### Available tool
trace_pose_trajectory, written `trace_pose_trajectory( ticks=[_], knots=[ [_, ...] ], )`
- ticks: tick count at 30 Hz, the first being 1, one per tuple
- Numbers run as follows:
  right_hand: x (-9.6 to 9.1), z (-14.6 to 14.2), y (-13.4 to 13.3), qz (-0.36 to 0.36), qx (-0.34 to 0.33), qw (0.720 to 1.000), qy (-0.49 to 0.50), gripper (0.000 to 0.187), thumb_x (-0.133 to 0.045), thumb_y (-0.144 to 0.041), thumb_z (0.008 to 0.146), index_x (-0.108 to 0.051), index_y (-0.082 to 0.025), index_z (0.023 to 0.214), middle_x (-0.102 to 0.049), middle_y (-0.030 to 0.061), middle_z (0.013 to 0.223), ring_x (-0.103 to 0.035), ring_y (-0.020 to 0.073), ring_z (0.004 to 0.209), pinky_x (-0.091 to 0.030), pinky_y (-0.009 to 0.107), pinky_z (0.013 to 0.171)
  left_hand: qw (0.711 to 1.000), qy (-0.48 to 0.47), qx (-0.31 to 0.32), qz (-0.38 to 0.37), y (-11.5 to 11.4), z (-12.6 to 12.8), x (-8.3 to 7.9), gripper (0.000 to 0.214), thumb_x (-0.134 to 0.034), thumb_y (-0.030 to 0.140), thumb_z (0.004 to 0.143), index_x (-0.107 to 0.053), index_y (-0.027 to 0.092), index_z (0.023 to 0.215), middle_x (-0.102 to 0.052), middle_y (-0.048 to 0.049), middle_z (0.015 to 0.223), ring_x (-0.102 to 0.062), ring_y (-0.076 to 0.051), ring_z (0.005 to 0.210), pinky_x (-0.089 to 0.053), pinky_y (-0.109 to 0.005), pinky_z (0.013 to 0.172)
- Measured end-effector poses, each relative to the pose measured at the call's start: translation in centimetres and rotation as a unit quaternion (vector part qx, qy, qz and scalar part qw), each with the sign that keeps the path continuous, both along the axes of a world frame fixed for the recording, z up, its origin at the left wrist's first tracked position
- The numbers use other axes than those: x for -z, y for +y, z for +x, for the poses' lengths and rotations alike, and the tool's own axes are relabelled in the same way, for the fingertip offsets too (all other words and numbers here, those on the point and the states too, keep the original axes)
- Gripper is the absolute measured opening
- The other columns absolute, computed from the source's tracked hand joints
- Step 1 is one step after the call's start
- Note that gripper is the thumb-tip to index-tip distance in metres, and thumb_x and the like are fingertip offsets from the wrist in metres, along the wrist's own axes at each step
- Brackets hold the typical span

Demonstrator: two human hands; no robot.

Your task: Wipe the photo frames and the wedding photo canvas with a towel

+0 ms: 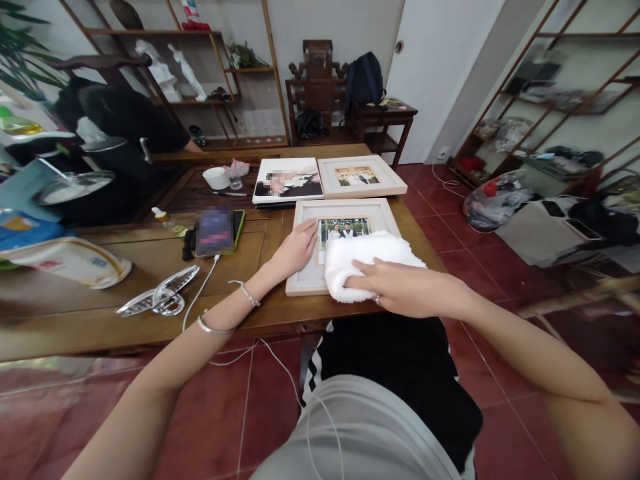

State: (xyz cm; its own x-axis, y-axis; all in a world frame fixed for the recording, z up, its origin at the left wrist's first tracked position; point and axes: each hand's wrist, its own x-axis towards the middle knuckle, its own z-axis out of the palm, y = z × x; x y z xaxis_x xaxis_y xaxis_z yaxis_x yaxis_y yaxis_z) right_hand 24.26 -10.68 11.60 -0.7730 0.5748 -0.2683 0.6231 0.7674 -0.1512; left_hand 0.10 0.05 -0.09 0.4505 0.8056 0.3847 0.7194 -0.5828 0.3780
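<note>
A picture frame with pale wood edges and a wide white mat lies flat near the table's front edge, a small photo of two people in its middle. My left hand rests on the left side of this frame, fingers stretched out and lying on it. On the frame's lower right part, a folded fluffy white cloth covers the corner and some of the photo. My right hand holds the cloth from its near side, fingers pressed into it, thumb side hidden partly by the fold.
Behind lie a second picture frame and a photo panel. To the left are a phone on a charging cable, a clear hair claw, a dropper bottle, a white cup and a wipes pack.
</note>
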Motion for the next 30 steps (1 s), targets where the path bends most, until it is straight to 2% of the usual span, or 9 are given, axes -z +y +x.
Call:
trace_pose_trajectory(
  ticks=[3, 5, 8, 12, 14, 16, 19, 23, 30],
  knots=[
    [0.4, -0.3, 0.7, -0.004, 0.021, 1.0, 0.01, 0.053, -0.044, -0.004, 0.085, -0.054, -0.024, 0.133, -0.058, 0.0144, 0.139, -0.065, 0.029, 0.113, -0.049, 0.04, 0.093, 1.0, 0.004, 0.0, 0.003, 0.0, 0.0, 0.0, 0.044, -0.035, 0.025, 0.098, -0.053, 0.009, 0.136, -0.054, -0.0184, 0.143, -0.047, -0.027, 0.137, -0.036, -0.046, 0.118],
    [1.5, -0.5, 2.5, 0.014, 0.046, 0.999, 0.024, 0.059, -0.043, -0.002, 0.084, -0.048, -0.023, 0.139, -0.056, 0.0149, 0.141, -0.058, 0.029, 0.125, -0.046, 0.042, 0.1, 1.0, 0.006, 0.004, 0.004, 0.0, 0.0, -0.1, 0.044, -0.035, 0.024, 0.098, -0.053, 0.008, 0.135, -0.054, -0.0191, 0.142, -0.048, -0.028, 0.136, -0.036, -0.046, 0.118],
    [3.7, -0.9, 6.4, 0.091, 0.084, 0.991, 0.044, 0.064, -0.04, 0.001, 0.082, -0.042, -0.016, 0.143, -0.054, 0.0196, 0.143, -0.04, 0.0307, 0.141, -0.034, 0.052, 0.111, 1.0, 0.01, 0.009, 0.004, 0.0, 0.0, -0.2, 0.045, -0.035, 0.024, 0.098, -0.054, 0.006, 0.134, -0.054, -0.0208, 0.141, -0.048, -0.029, 0.135, -0.036, -0.046, 0.117],
    [5.3, -1.6, 12.1, 0.191, 0.141, 0.968, 0.076, 0.065, -0.039, 0.003, 0.082, -0.037, -0.01, 0.146, -0.052, 0.0252, 0.141, -0.027, 0.038, 0.147, -0.031, 0.063, 0.109, 1.0, 0.01, 0.012, 0.002, -0.1, -0.1, -0.5, 0.045, -0.034, 0.026, 0.099, -0.053, 0.005, 0.135, -0.052, -0.0214, 0.143, -0.047, -0.029, 0.136, -0.037, -0.046, 0.117],
    [5.3, -2.0, 14.0, 0.203, 0.132, 0.967, 0.074, 0.067, -0.038, 0.006, 0.08, -0.037, -0.01, 0.145, -0.05, 0.0243, 0.144, -0.023, 0.0389, 0.148, -0.028, 0.066, 0.109, 1.0, 0.012, 0.012, 0.001, -0.2, -0.1, -0.6, 0.045, -0.035, 0.026, 0.099, -0.053, 0.007, 0.135, -0.053, -0.0201, 0.143, -0.048, -0.029, 0.136, -0.036, -0.047, 0.117],
    [5.1, -2.5, 14.8, 0.192, 0.111, 0.973, 0.06, 0.07, -0.037, 0.009, 0.078, -0.039, -0.011, 0.145, -0.048, 0.0223, 0.147, -0.021, 0.0394, 0.148, -0.025, 0.069, 0.109, 1.0, 0.012, 0.013, 0.001, -0.2, -0.1, -0.7, 0.044, -0.035, 0.025, 0.099, -0.054, 0.007, 0.134, -0.054, -0.0193, 0.141, -0.049, -0.028, 0.135, -0.037, -0.047, 0.117],
    [4.8, -3.1, 13.6, 0.159, 0.084, 0.983, 0.034, 0.071, -0.035, 0.011, 0.076, -0.041, -0.012, 0.143, -0.045, 0.0209, 0.15, -0.022, 0.04, 0.148, -0.027, 0.069, 0.108, 1.0, 0.0, 0.022, 0.003, -0.2, 0.1, -0.9, 0.043, -0.036, 0.023, 0.098, -0.055, 0.007, 0.133, -0.056, -0.019, 0.139, -0.052, -0.028, 0.132, -0.038, -0.045, 0.116],
    [4.4, -3.2, 9.1, 0.124, 0.034, 0.992, 0.012, 0.067, -0.037, 0.009, 0.075, -0.047, -0.013, 0.138, -0.043, 0.02, 0.151, -0.026, 0.0404, 0.146, -0.032, 0.067, 0.106, 0.999, -0.009, 0.03, 0.007, -0.2, 0.1, -0.8, 0.043, -0.036, 0.019, 0.096, -0.056, 0.009, 0.133, -0.056, -0.0173, 0.141, -0.05, -0.027, 0.134, -0.037, -0.046, 0.117],
    [1.4, -1.6, 1.0, 0.056, -0.053, 0.997, -0.003, 0.06, -0.039, 0.007, 0.076, -0.054, -0.015, 0.13, -0.063, 0.0213, 0.127, -0.043, 0.0374, 0.137, -0.044, 0.057, 0.1, 1.0, 0.005, 0.001, 0.001, -0.1, 0.0, -0.3, 0.045, -0.035, 0.021, 0.097, -0.054, 0.005, 0.134, -0.055, -0.0205, 0.141, -0.048, -0.028, 0.136, -0.036, -0.046, 0.118]
  ],
)
